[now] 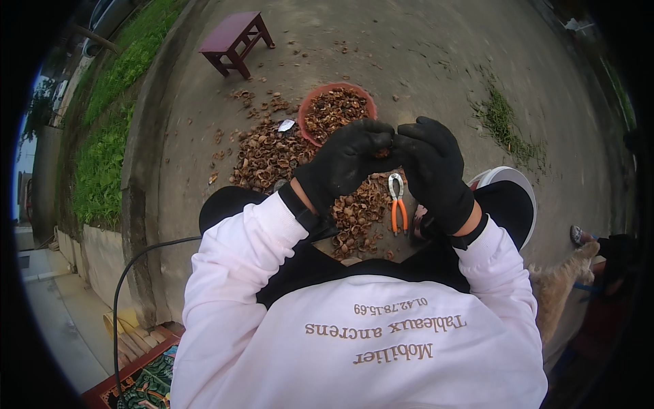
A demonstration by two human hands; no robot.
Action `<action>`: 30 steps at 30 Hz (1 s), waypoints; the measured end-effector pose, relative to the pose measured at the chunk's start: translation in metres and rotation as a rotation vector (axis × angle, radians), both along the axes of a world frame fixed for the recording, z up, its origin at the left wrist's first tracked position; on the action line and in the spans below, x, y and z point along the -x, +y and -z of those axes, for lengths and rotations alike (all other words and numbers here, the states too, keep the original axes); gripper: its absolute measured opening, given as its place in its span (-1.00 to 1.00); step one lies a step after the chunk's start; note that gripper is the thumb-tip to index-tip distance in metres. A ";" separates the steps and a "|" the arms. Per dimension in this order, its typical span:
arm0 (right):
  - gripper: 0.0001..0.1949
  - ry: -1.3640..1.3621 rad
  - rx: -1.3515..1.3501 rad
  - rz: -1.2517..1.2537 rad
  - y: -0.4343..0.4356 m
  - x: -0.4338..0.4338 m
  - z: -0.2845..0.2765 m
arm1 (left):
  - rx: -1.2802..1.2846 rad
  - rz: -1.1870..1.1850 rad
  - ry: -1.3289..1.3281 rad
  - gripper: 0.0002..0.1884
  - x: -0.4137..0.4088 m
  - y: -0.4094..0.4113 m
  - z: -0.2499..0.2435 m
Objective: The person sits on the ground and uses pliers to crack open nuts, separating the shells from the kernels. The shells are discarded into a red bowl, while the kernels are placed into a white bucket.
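Note:
Both my hands wear black gloves and meet above the ground. My left hand (347,161) pinches a small brown piece of walnut (381,153) between thumb and fingers. Against it, fingertips curled, is my right hand (434,166); whether it grips the piece too is hidden. Beyond them a red plastic basin (372,99) holds shelled walnut pieces and bits of shell. A heap of walnut shells (268,156) spreads left of the basin, and more shells lie below my hands. Pliers with orange handles (398,209) rest on the concrete between my legs, jaws pointing away.
A dark red wooden stool (232,33) stands at the upper left. A white bucket (529,204) is beside my right leg. Cut grass (503,120) lies on the concrete. A light-furred dog (559,291) and another person's foot (577,235) are at the right. A black cable (120,291) runs at left.

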State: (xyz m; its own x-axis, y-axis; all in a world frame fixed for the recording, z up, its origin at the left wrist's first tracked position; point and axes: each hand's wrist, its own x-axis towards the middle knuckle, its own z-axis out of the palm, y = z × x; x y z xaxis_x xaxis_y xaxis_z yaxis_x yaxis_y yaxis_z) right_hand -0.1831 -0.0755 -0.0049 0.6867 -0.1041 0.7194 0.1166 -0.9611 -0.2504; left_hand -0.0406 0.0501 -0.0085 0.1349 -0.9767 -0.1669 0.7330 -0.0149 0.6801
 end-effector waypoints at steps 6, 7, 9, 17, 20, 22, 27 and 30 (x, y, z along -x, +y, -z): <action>-0.55 0.025 -0.291 0.010 -0.003 0.001 -0.003 | 0.010 -0.015 0.186 -0.76 -0.003 0.003 -0.001; -0.55 0.045 -0.316 -0.053 -0.002 0.001 -0.003 | 0.026 -0.003 0.181 -0.75 -0.003 0.003 0.000; -0.55 0.101 -0.391 -0.162 0.001 0.003 -0.003 | 0.070 0.026 0.171 -0.74 -0.003 0.001 0.002; -0.65 0.115 -0.329 -0.189 0.004 -0.001 -0.001 | 0.042 0.097 0.097 -0.68 0.002 -0.001 0.010; -0.64 0.085 -0.180 -0.157 0.003 -0.002 -0.004 | 0.014 0.077 0.059 -0.68 0.003 0.000 0.009; -0.63 0.081 -0.036 -0.126 0.002 -0.002 -0.005 | -0.008 0.063 0.029 -0.68 0.003 0.000 0.008; -0.63 0.115 0.026 -0.076 0.002 0.002 -0.006 | -0.155 0.000 -0.046 -0.67 0.002 0.000 0.009; -0.60 0.047 -0.098 -0.085 -0.001 0.003 -0.004 | -0.017 -0.025 -0.242 -0.70 0.001 0.005 0.008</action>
